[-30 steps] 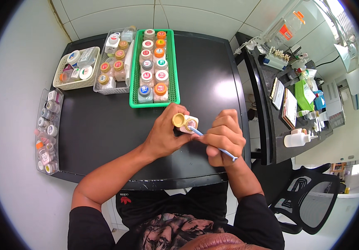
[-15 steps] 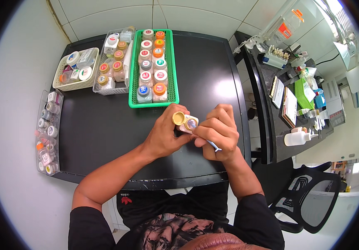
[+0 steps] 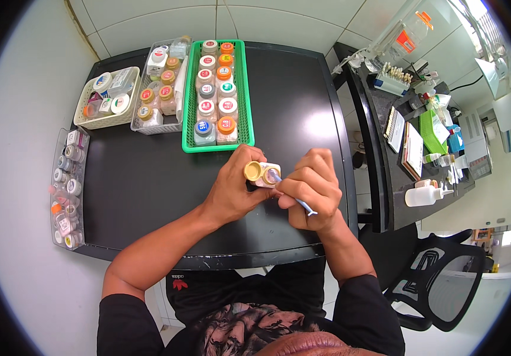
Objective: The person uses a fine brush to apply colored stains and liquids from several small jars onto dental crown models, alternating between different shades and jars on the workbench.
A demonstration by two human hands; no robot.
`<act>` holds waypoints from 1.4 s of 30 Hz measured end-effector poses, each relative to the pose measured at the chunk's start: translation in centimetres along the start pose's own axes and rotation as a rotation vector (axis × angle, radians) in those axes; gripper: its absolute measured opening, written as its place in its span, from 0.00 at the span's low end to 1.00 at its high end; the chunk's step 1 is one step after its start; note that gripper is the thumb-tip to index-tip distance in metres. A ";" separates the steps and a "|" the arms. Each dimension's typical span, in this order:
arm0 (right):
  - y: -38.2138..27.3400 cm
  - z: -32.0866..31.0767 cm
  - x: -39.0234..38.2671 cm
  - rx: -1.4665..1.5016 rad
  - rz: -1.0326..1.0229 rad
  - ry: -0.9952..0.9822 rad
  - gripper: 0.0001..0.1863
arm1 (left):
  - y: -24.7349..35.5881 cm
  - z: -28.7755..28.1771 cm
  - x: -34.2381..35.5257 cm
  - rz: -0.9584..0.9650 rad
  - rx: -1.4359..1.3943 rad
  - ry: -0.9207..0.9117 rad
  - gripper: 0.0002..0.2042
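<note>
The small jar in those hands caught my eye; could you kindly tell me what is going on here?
A person's left hand holds the small jar, its gold cap flipped open. The right hand grips a slim blue stick, its tip at the jar's open mouth. Beyond them, a green basket of capped jars sits on the black table.

Lab-like workroom: capped jars, squeeze bottle, tiled wall.
</note>
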State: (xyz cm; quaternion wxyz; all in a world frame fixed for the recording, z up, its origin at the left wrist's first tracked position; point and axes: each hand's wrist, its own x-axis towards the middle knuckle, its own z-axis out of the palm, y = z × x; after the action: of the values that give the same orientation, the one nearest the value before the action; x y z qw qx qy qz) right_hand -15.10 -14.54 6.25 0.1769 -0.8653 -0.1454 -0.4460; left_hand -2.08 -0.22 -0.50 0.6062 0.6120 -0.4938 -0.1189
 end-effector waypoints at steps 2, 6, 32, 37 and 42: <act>-0.3 0.1 -0.1 0.090 0.005 0.019 0.14 | 0.3 -0.1 -0.1 0.004 0.053 -0.030 0.28; -0.1 -0.1 0.2 0.004 0.112 -0.040 0.13 | 0.5 -0.1 0.1 0.011 0.106 -0.019 0.29; 2.1 0.2 -2.1 0.528 0.559 0.356 0.22 | 1.5 -0.3 0.3 -0.037 0.039 -0.060 0.31; 1.8 0.3 -2.3 0.514 0.624 0.352 0.20 | 1.3 -0.3 0.2 -0.031 0.047 -0.064 0.31; 2.1 0.4 -2.7 0.597 0.654 0.371 0.20 | 1.6 -0.4 0.3 -0.035 0.061 -0.074 0.30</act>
State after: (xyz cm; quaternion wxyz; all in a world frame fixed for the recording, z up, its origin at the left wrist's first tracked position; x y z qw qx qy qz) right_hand -15.46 -16.45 3.47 0.5716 -0.6829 0.0468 -0.4525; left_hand -2.36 0.11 1.08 0.5664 0.6341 -0.5084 -0.1367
